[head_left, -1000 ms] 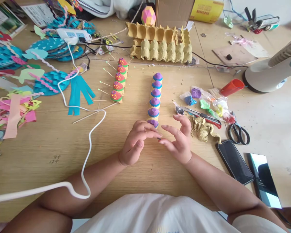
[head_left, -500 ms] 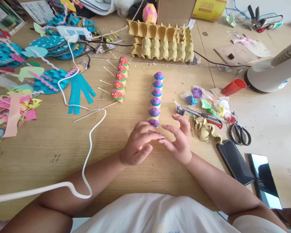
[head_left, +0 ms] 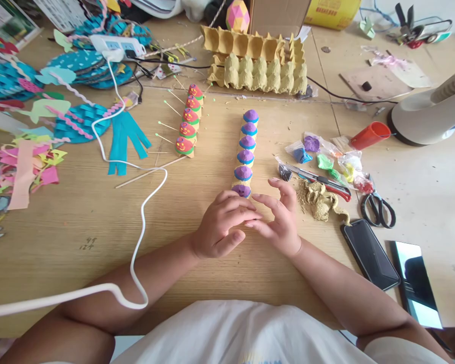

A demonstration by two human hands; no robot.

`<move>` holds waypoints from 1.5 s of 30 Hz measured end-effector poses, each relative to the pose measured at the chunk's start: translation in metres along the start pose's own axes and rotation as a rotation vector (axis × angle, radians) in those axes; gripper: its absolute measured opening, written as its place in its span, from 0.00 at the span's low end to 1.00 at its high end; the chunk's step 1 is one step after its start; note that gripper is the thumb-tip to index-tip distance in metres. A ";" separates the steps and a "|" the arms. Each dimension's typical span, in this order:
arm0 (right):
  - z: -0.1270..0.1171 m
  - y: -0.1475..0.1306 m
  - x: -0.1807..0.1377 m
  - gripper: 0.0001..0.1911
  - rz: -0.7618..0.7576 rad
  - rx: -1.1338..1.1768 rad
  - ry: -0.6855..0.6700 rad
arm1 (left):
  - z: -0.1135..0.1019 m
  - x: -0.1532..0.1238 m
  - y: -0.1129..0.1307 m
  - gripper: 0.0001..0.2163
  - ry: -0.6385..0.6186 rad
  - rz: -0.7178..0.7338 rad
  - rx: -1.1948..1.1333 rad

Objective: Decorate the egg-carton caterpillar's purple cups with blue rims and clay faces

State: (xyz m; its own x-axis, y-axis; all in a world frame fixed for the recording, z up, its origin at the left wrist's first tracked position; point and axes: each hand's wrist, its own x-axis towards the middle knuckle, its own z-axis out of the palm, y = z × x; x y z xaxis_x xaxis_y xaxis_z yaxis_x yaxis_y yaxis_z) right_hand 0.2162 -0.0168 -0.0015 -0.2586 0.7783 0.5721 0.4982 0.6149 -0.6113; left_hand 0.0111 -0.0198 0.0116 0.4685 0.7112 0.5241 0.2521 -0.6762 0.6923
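Note:
My left hand [head_left: 220, 225] and my right hand [head_left: 282, 220] rest on the wooden table [head_left: 79, 222] with fingertips meeting in a pinch. What lies between them is too small to make out. The left fingers are curled. The right hand's middle and ring fingers are lifted and spread. Just beyond the fingertips lies the near end of a caterpillar [head_left: 245, 151] made of egg-carton cups capped in purple and blue. A second caterpillar [head_left: 189, 124], red and green with pins sticking out, lies further left.
Egg cartons [head_left: 258, 63] stand at the back. To the right lie clay bags [head_left: 320, 156], a utility knife [head_left: 318, 179], cardboard scraps [head_left: 320, 199], scissors [head_left: 377, 210], two phones [head_left: 369, 253], a red cup [head_left: 369, 135] and a fan [head_left: 428, 108]. A white cable [head_left: 138, 242] and paper fish [head_left: 79, 126] lie on the left.
The left thumb has uncurled and moved outward; both hands stay together at the caterpillar's near end. The camera has tilted slightly.

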 end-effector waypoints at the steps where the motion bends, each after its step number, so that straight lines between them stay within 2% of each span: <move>1: 0.000 0.000 0.000 0.25 -0.003 -0.006 -0.005 | 0.001 -0.001 -0.001 0.30 -0.003 0.005 0.000; 7: 0.001 0.001 0.000 0.27 0.007 0.016 0.014 | 0.000 -0.001 -0.001 0.31 0.038 0.005 -0.040; 12: 0.000 0.004 0.001 0.26 0.105 0.047 0.022 | -0.005 -0.002 -0.001 0.32 0.136 -0.030 -0.013; 16: -0.001 0.004 0.002 0.25 0.137 0.042 0.016 | -0.005 -0.003 -0.002 0.30 0.159 -0.044 -0.005; 24: 0.001 0.000 0.002 0.27 0.061 0.018 0.007 | -0.003 0.001 0.000 0.29 0.078 -0.017 -0.031; 29: 0.001 0.000 0.001 0.29 0.071 0.009 -0.028 | -0.002 0.000 0.000 0.31 0.058 -0.023 -0.046; 37: 0.001 0.003 0.002 0.25 0.083 0.050 0.005 | -0.003 -0.003 -0.004 0.29 0.202 -0.064 -0.089; 45: 0.001 0.000 0.002 0.17 0.006 0.001 0.034 | -0.004 0.002 0.000 0.31 0.070 -0.077 -0.084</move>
State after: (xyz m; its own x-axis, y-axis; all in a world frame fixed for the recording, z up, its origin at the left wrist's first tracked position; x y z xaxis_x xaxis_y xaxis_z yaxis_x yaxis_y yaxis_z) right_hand 0.2151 -0.0150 -0.0010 -0.2273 0.7773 0.5867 0.4986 0.6104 -0.6155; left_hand 0.0087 -0.0177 0.0153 0.3892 0.7739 0.4996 0.2117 -0.6030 0.7692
